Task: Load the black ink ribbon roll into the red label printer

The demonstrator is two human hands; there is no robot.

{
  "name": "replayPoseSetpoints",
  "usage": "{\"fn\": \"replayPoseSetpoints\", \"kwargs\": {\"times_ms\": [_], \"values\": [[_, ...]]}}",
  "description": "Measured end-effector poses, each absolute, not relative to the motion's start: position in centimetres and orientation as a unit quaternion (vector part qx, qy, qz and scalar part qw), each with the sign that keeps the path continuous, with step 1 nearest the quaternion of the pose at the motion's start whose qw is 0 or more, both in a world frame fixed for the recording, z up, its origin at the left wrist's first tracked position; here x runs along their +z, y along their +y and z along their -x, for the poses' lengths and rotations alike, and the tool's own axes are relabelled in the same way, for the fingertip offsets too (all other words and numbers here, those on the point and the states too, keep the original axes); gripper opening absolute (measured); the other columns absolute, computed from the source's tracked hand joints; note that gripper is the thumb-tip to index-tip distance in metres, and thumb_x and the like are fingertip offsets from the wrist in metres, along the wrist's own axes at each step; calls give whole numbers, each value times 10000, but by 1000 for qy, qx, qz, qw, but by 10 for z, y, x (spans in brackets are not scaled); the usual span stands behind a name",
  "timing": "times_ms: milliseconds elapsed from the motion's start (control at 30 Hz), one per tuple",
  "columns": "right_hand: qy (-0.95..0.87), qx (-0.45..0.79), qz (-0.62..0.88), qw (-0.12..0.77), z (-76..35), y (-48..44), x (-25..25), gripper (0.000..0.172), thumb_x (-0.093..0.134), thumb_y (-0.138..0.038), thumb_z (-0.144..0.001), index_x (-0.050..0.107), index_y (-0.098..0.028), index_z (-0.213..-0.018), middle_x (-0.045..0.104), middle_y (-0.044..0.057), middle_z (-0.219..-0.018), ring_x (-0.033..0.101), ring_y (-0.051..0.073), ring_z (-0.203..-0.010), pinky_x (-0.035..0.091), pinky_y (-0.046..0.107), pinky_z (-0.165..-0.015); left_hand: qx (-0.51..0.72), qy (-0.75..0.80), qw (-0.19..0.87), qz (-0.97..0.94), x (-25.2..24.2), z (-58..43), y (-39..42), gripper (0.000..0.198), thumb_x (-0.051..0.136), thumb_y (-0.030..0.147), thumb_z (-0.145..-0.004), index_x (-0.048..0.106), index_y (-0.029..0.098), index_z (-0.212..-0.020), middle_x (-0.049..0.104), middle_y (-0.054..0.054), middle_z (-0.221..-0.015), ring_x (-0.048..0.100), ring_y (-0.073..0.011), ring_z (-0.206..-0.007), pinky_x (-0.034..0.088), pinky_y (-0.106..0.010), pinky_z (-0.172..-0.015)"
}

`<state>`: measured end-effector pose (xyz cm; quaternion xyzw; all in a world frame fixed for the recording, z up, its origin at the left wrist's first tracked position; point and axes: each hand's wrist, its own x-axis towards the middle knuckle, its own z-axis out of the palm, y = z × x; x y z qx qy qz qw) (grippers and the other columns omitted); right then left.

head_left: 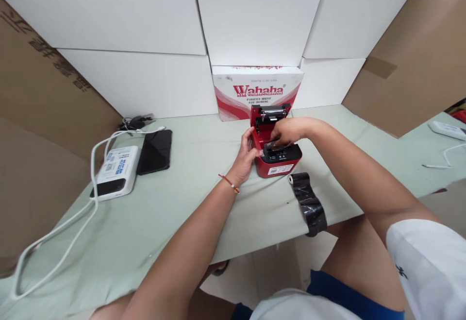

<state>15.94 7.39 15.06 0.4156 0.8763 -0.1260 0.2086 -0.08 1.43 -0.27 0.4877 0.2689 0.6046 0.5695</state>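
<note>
1. Had the left hand (pixel 249 157) clamped on the left side of the red printer (pixel 282 156), with the thumb over its near-left corner.
2. Had the right hand (pixel 287 131) dipped into the open cavity from the right, apart from the left hand; could not tell whether gripping anything, the fingertips being hidden.
3. Found the printer right of the middle of the worktop (pixel 196 174), near the Wahaha carton (pixel 259 81), with its lid (pixel 271 113) raised on the far side.
4. Saw broad room between the printer and the black phone (pixel 156 151) at left, and a narrower strip toward the near edge.
5. Noted the black roll (pixel 307 203) nearer than the printer, with its near end reaching the worktop's edge.
6. Saw white panels (pixel 131 9) bounding the far side, and brown cardboard (pixel 407 62) at right.
7. Spotted a white power bank (pixel 118 167) beside the phone, crossed by a looping white cable (pixel 96 198).
8. Made out a pale green, lightly creased worktop covering; a rounded red shell with a black panel and white label (pixel 280 169); and shiny, crinkled black film near the roll's white core.
</note>
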Motion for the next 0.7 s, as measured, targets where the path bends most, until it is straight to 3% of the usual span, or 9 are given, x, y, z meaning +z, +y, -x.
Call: {"fn": "replayPoseSetpoints", "kwargs": {"times_ms": [200, 500, 600, 700], "values": [[863, -125, -406, 273, -148, 77, 153, 332, 648, -299, -908, 796, -165, -1173, 802, 71, -921, 660, 192, -769, 423, 285, -730, 596, 282, 576, -483, 3, 1, 12, 783, 669, 236, -705, 396, 301, -1436, 454, -44, -1558, 383, -266, -1487, 344, -424, -1225], [867, -175, -447, 134, -171, 69, 158, 439, 709, -211, -828, 770, -245, -1262, 808, 30, -1106, 696, 205, -878, 481, 263, -741, 599, 291, 506, -548, -16, 2, 18, 724, 614, 265, -801, 379, 297, -1485, 465, -53, -1556, 439, -261, -1455, 368, -437, -1221], [866, -156, -441, 179, -169, 70, 154, 407, 699, -219, -844, 782, -246, -1242, 816, 26, -1046, 698, 201, -853, 472, 259, -715, 594, 326, 446, -585, -17, 3, 17, 672, 578, 303, -850, 374, 287, -1490, 444, -86, -1563, 440, -273, -1458, 383, -468, -1213], [870, -138, -426, 207, -161, 73, 142, 394, 676, -219, -862, 780, -234, -1242, 813, 36, -1078, 705, 202, -902, 469, 252, -737, 601, 384, 304, -632, -9, 3, 7, 559, 548, 358, -905, 449, 254, -1445, 408, -131, -1560, 375, -295, -1499, 324, -524, -1246]]}}
